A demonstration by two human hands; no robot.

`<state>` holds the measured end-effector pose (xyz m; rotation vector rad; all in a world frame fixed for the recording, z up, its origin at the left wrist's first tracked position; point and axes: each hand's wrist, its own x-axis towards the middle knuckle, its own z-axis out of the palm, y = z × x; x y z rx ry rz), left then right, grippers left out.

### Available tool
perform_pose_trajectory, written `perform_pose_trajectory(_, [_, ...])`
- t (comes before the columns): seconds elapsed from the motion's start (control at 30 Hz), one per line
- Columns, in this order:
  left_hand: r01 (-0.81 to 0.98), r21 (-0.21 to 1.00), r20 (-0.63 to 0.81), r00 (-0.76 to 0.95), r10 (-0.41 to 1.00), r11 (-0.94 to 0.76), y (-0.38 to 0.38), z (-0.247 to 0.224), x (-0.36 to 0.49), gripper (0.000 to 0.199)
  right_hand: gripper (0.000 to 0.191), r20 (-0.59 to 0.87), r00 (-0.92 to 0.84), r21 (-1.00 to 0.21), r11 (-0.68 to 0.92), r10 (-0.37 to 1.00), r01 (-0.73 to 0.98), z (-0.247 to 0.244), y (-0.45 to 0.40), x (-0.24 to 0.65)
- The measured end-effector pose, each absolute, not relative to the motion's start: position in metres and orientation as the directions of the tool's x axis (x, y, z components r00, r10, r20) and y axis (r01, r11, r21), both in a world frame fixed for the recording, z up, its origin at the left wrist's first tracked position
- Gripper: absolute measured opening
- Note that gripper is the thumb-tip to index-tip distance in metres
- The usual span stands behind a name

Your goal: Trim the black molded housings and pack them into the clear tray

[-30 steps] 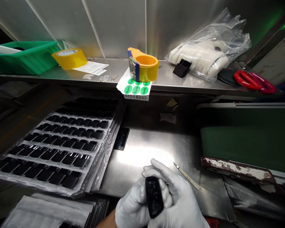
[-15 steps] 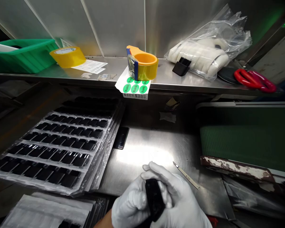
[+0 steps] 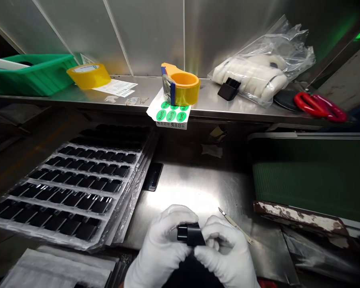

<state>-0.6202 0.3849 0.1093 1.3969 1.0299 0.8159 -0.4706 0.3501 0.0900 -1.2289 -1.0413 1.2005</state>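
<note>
A small black plastic housing (image 3: 191,233) is held between my gloved hands above the near part of the steel bench. My left hand (image 3: 160,244) curls around its left side, with fingers over the top and the thumb below. At the other end, the fingers and thumb of my right hand (image 3: 228,250) close on its right edge. A slotted opening on the housing faces left. Just beyond my right hand, a craft knife (image 3: 234,224) lies on the bench. To the left, a clear tray (image 3: 106,218) holds rows of similar black parts.
On the back shelf (image 3: 135,90) are a green bin (image 3: 33,76), a yellow tape roll (image 3: 90,76), a tape dispenser (image 3: 184,88) on RoHS stickers, a black housing (image 3: 229,89), bagged white gloves (image 3: 252,74) and red-handled scissors (image 3: 319,106). A green conveyor belt (image 3: 312,180) runs at right.
The black housing has turned from upright to lying sideways, its slotted end now facing left. My hands have moved apart to opposite sides of it. The camera view has shifted slightly.
</note>
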Motion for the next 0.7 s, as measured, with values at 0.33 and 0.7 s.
perform_pose_trajectory(0.33, [-0.064, 0.866, -0.433, 0.403, 0.807, 0.497, 0.385, 0.115, -0.619, 0.067, 0.008, 0.069, 0.065, -0.988, 0.078, 0.995, -0.134, 0.057, 0.343, -0.468])
perform_pose_trajectory(0.7, [-0.180, 0.834, -0.460, 0.295, 0.838, 0.521, 0.358, 0.125, -0.623, 0.045, 0.009, 0.038, 0.004, -0.985, 0.038, 0.999, -0.167, 0.049, 0.328, -0.478])
